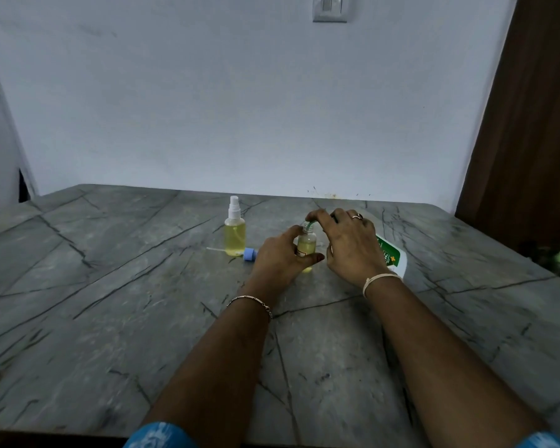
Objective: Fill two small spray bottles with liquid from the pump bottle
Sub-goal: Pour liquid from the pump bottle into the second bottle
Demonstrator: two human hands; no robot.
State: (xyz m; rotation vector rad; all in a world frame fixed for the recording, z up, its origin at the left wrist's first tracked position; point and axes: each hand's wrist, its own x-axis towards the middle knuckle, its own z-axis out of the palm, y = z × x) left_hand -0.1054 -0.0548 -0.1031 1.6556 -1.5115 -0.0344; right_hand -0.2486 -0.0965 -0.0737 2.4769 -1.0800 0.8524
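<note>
Small bottle [306, 246], table [110, 286] centre: left fingers [290, 233] grasping; right fingers [319, 216] pinching green spout [309, 225].

Domestic room: stone table [110, 286] under the gripped spray bottle [306, 245], wall [207, 108] and switch plate [330, 8] beyond, wooden door [530, 140] right of it
</note>
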